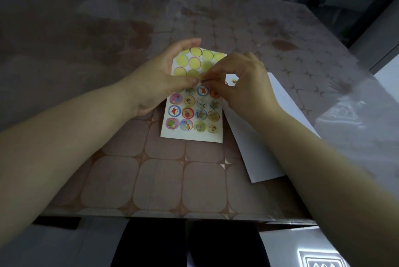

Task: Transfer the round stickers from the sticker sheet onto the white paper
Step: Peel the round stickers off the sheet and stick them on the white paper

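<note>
The sticker sheet (192, 133) lies on the table in the middle of the head view. Its upper rows show bare yellow circles; its lower rows hold several colourful round stickers (187, 113). My left hand (159, 81) lies on the sheet's left side, thumb pressing near the middle. My right hand (241, 85) comes in from the right and pinches at a round sticker (205, 80) beside my left thumb; the sticker itself is mostly hidden by fingertips. The white paper (265, 154) lies to the right, partly under my right forearm, with stickers (234, 81) stuck near its top.
The table (151, 180) has a rounded-square pattern under a clear glossy cover. Its front edge runs just below my forearms, with dark trousers underneath. A dark doorway and a white surface lie at the far right.
</note>
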A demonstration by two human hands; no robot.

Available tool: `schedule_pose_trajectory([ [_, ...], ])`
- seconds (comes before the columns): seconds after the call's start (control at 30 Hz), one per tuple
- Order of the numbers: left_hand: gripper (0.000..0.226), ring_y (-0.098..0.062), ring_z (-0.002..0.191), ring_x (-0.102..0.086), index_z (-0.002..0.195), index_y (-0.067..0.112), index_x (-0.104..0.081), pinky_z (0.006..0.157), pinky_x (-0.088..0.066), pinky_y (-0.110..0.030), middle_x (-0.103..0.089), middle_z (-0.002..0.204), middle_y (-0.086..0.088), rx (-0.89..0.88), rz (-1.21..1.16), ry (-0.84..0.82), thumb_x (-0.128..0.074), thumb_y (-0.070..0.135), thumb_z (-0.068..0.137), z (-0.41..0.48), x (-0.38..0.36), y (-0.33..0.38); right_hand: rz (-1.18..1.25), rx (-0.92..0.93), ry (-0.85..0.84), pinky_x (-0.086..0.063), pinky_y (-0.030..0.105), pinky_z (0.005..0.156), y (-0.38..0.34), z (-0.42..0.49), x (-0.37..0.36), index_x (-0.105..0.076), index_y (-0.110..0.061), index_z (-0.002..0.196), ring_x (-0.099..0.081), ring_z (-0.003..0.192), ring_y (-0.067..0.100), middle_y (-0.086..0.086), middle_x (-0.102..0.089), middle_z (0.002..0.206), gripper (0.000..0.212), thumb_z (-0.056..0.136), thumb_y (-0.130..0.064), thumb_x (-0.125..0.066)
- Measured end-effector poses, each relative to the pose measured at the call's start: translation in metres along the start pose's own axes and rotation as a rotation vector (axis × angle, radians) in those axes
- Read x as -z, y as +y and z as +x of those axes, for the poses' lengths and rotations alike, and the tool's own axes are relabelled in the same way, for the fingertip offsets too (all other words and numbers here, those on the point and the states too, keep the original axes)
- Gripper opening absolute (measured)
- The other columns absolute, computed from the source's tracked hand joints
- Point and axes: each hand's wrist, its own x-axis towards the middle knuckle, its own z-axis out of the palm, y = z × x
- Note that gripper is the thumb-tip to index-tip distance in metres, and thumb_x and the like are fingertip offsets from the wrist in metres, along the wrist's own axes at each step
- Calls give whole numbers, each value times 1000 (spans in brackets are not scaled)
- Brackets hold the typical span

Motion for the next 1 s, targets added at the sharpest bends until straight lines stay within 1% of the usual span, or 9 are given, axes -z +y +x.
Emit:
schedule_pose_trajectory([
  [0.1, 69, -20, 108, -61, 126, 35, -47, 93, -49, -44, -57, 126, -4, -49, 168, 91, -69, 12, 65, 0, -4, 0, 78, -65, -20, -41, 34, 75, 1, -1, 1, -73, -27, 80, -53, 88, 15, -21, -59, 76, 8, 73, -30, -72],
  [0.17, 69, -19, 107, -61, 123, 37, -48, 93, -50, -45, -57, 126, -2, -63, 186, 122, -71, 13, 62, 1, -4, 1, 172, -133, -45, -41, 29, 65, 2, 0, 3, -71, -30, 78, -51, 89, 4, -22, -59, 72, 5, 74, -27, -73],
  [0.27, 69, -19, 106, -61, 120, 40, -48, 93, -49, -46, -58, 124, -3, -70, 203, 128, -71, 12, 61, 2, -3, 0, 251, -190, -80, -41, 23, 63, 2, 1, 4, -72, -27, 77, -50, 86, -9, -19, -60, 71, 6, 74, -23, -75],
  [0.43, 71, -14, 108, -59, 122, 42, -44, 97, -47, -44, -56, 127, 0, -102, 312, 137, -71, 16, 62, 0, -4, 2, 298, -265, -99, -44, 7, 54, 0, 1, 5, -69, -31, 75, -50, 81, -15, -36, -57, 67, 12, 74, -21, -75],
  [0.67, 82, -17, 112, -57, 134, 39, -34, 99, -45, -44, -55, 129, -2, -110, 410, 101, -69, 15, 63, -1, -6, 0, 419, -347, -64, -38, 6, 47, -6, 3, 11, -70, -25, 72, -48, 64, -9, -18, -62, 67, 11, 75, -16, -74],
  [0.77, 79, -19, 112, -57, 125, 51, -34, 98, -45, -46, -53, 131, -2, -124, 405, 153, -69, 18, 63, -2, -3, 2, 408, -405, -68, -40, 5, 56, 4, 7, 35, -72, -13, 82, -53, 56, -9, -14, -65, 65, 8, 75, -10, -73],
  [0.83, 79, -18, 112, -57, 121, 59, -32, 98, -44, -46, -53, 131, 0, -124, 427, 204, -69, 20, 64, -3, 0, 2, 260, -459, -177, -42, 5, 60, 20, 3, 57, -72, -16, 83, -56, 59, -6, -12, -68, 69, 10, 73, -15, -75],
  [0.9, 84, -18, 114, -56, 128, 55, -28, 99, -43, -45, -51, 131, 0, -119, 462, 255, -71, 16, 67, -2, 1, 1, 132, -550, -345, -42, 6, 65, 36, -3, 75, -72, -23, 83, -56, 63, -4, -6, -68, 74, 16, 69, -22, -78],
  [1.0, 88, -18, 115, -52, 136, 45, -23, 100, -42, -43, -49, 131, -1, -122, 539, 293, -72, 7, 74, 1, 2, 0, 65, -684, -507, -41, 21, 73, 52, -7, 82, -66, -29, 85, -58, 74, 8, -3, -68, 79, 29, 62, -27, -83],
])
